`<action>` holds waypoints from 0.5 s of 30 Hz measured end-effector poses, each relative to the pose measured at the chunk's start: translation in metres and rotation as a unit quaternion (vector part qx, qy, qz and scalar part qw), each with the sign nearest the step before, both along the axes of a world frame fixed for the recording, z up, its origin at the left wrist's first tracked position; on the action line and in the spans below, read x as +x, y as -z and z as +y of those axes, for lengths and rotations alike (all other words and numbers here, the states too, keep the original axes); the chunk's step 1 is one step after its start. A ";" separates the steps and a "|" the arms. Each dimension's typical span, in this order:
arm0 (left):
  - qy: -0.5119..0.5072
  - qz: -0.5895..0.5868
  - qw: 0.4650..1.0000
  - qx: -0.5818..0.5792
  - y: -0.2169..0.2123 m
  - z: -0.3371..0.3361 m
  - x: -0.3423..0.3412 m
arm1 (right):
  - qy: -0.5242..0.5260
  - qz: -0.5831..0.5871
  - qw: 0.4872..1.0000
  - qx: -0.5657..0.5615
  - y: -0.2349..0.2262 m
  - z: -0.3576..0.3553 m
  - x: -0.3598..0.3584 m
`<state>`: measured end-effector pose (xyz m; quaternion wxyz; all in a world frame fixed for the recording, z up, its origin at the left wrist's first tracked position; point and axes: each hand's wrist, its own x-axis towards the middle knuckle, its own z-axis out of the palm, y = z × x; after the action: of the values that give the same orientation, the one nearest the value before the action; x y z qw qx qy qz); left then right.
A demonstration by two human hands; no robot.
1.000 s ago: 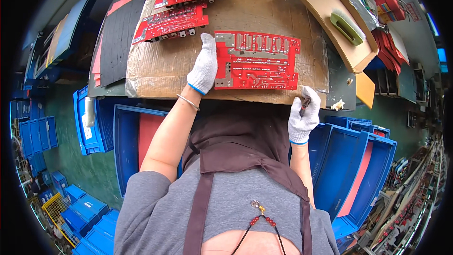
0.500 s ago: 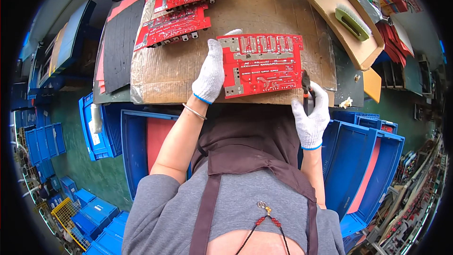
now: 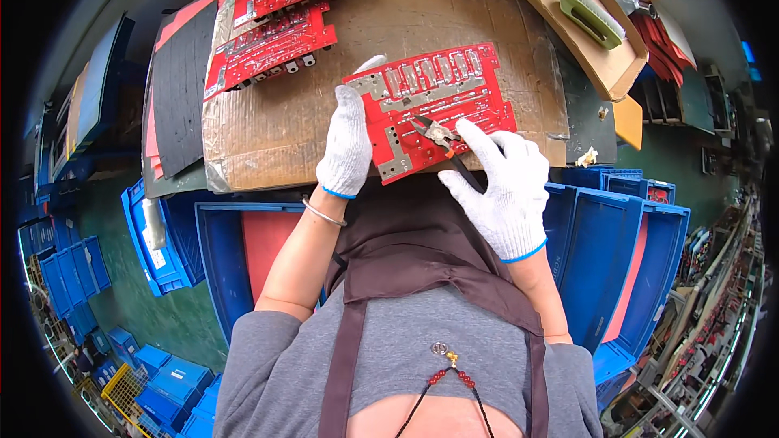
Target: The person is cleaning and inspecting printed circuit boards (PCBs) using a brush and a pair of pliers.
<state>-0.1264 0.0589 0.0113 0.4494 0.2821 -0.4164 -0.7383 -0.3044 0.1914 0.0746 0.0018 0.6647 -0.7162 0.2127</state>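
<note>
A red circuit board (image 3: pixel 442 97) with silver strips lies tilted on a worn cardboard sheet (image 3: pixel 276 130) on the bench. My left hand (image 3: pixel 346 146), in a white knit glove, grips the board's left edge. My right hand (image 3: pixel 503 186), gloved too, holds small cutting pliers (image 3: pixel 438 136) whose jaws rest on the board near its middle. Two more red circuit boards (image 3: pixel 272 45) lie at the back left of the cardboard.
A black mat (image 3: pixel 174 89) lies left of the cardboard. A tan tray (image 3: pixel 568 32) with a green brush (image 3: pixel 590 18) stands at the back right. Blue plastic bins (image 3: pixel 617 235) sit below the bench on both sides, and more stacks of bins (image 3: pixel 69 276) stand far left.
My right hand rose from the bench edge onto the board, bringing the pliers over its middle. My left hand stays on the board's left edge; the board has turned slightly.
</note>
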 end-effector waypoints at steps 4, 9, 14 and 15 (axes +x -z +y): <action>-0.001 -0.012 1.000 -0.026 0.005 -0.001 0.001 | 0.012 0.010 1.000 0.011 0.000 -0.001 0.002; 0.011 -0.010 0.999 -0.033 0.004 -0.001 0.001 | 0.029 0.041 0.998 0.026 -0.007 -0.007 0.008; 0.012 -0.012 0.999 -0.040 0.007 -0.001 0.003 | 0.028 0.067 0.997 0.031 -0.013 -0.011 0.015; 0.012 -0.011 0.999 -0.039 0.006 -0.001 0.002 | 0.027 0.068 0.997 0.032 -0.013 -0.011 0.015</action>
<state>-0.1244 0.0583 0.0053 0.4467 0.2675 -0.4527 -0.7239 -0.2894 0.1805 0.0874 0.0347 0.6574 -0.7389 0.1437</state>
